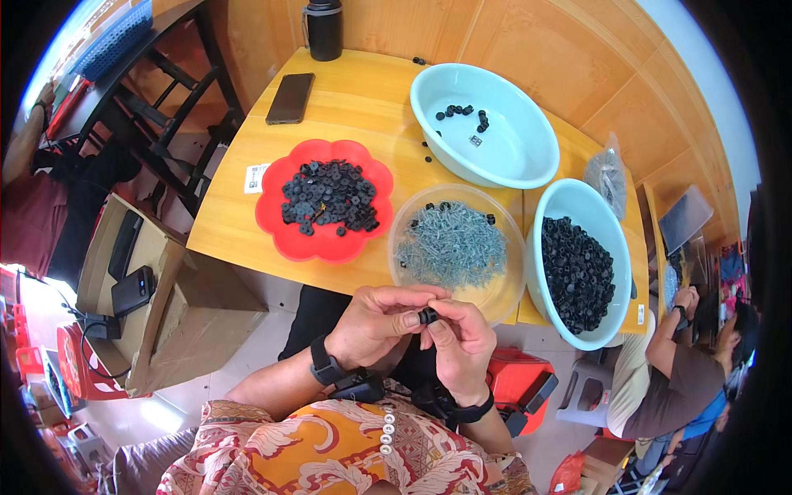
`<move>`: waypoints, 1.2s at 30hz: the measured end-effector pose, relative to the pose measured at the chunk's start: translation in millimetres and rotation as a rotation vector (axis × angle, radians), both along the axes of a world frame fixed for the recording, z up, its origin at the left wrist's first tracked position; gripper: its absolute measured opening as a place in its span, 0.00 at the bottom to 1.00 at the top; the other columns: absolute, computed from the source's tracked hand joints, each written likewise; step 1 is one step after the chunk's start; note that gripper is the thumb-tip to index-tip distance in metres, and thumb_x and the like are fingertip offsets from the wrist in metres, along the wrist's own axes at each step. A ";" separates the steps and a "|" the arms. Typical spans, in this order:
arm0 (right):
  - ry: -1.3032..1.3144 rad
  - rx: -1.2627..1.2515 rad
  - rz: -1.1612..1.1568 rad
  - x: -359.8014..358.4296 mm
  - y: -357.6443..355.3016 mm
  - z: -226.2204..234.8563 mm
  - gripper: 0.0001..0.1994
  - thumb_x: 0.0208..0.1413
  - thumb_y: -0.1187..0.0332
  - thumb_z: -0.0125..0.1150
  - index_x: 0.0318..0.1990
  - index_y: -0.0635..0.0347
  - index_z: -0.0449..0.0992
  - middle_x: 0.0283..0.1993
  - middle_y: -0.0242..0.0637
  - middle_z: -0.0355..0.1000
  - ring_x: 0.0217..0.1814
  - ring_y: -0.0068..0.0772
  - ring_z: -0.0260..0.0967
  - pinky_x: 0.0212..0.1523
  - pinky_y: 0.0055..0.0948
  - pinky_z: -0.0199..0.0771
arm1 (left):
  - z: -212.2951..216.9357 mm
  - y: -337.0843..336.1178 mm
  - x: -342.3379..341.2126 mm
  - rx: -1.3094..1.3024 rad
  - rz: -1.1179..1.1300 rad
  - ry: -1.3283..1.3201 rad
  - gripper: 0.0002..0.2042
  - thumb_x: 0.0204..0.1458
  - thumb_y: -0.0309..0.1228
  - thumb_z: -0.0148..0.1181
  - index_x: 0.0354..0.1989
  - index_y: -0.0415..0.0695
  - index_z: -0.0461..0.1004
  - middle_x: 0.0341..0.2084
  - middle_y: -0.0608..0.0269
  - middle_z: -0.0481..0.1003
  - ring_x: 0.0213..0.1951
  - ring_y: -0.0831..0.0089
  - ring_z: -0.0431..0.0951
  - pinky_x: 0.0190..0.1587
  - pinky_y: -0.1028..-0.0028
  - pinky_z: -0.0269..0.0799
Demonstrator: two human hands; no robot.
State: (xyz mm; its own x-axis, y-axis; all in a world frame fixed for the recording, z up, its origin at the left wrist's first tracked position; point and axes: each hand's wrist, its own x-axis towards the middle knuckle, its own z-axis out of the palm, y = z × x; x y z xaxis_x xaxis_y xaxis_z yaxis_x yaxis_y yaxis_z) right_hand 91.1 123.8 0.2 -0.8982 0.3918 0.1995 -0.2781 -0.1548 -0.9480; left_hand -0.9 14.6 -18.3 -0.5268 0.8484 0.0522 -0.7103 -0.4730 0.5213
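Just in front of the near edge of the wooden table (224,202), low in the middle of the view, the left hand (367,328) and the right hand (464,346) meet at their fingertips around a small black part (427,316). The part sits right at the tips, well clear of both palms: the left thumb presses against its left side, with the fingers of that hand curled behind, while the right thumb and forefinger close on it from the right. Both hands are thus pinched on the same piece, its dark end showing between the two thumbs; how far it reaches behind the fingers cannot be told. Just beyond the fingertips, on the table, stands a clear round bowl (483,299) with a heap of silvery screws (454,243) and a few black pieces on top. To its left is a red flower-shaped tray (272,219) bearing dark flat discs (330,194). To its right a pale blue basin (573,200) holds a deep pile of black pieces (575,276). Behind the bowl, a second blue basin (513,148) has only a scatter of black pieces on its floor. Farther off, a phone (290,99) lies flat near the table's left edge, and a dark bottle (324,35) stands at the back.
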 end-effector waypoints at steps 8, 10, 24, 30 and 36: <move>0.005 0.076 -0.026 -5.7 -1.2 0.9 0.09 0.53 0.79 0.51 0.42 0.67 0.68 0.34 0.36 0.68 0.26 0.19 0.64 0.28 0.17 0.67 | -5.7 1.8 -6.7 0.078 -0.009 -0.023 0.12 0.45 0.21 0.58 0.41 0.41 0.73 0.48 0.49 0.67 0.52 0.59 0.66 0.38 0.70 0.72; -0.003 0.139 -0.049 -6.3 -1.9 1.6 0.09 0.53 0.79 0.52 0.41 0.68 0.69 0.33 0.37 0.69 0.26 0.20 0.65 0.28 0.18 0.68 | -9.4 1.7 -9.0 0.094 -0.041 -0.039 0.12 0.45 0.20 0.58 0.40 0.42 0.74 0.47 0.51 0.68 0.52 0.58 0.66 0.38 0.70 0.72; 0.000 0.205 -0.188 -17.2 -6.0 4.5 0.09 0.54 0.74 0.52 0.42 0.68 0.69 0.37 0.38 0.69 0.31 0.22 0.66 0.33 0.19 0.69 | -14.7 16.9 -12.4 0.132 0.088 0.076 0.12 0.47 0.24 0.57 0.41 0.43 0.72 0.46 0.54 0.68 0.52 0.60 0.66 0.38 0.75 0.72; 0.024 0.145 -0.206 -22.4 -9.5 1.0 0.10 0.55 0.76 0.51 0.43 0.70 0.69 0.40 0.39 0.70 0.41 0.24 0.68 0.44 0.20 0.67 | -8.5 21.7 -9.8 0.125 0.164 0.152 0.14 0.48 0.24 0.56 0.44 0.39 0.69 0.46 0.53 0.68 0.49 0.63 0.68 0.50 0.65 0.66; 0.049 -0.003 -0.227 -23.7 -20.3 2.2 0.11 0.56 0.75 0.49 0.44 0.70 0.68 0.42 0.42 0.70 0.44 0.27 0.67 0.48 0.23 0.66 | -4.6 23.1 -1.9 0.114 0.214 0.148 0.16 0.49 0.24 0.55 0.48 0.40 0.67 0.44 0.52 0.69 0.49 0.63 0.69 0.52 0.65 0.64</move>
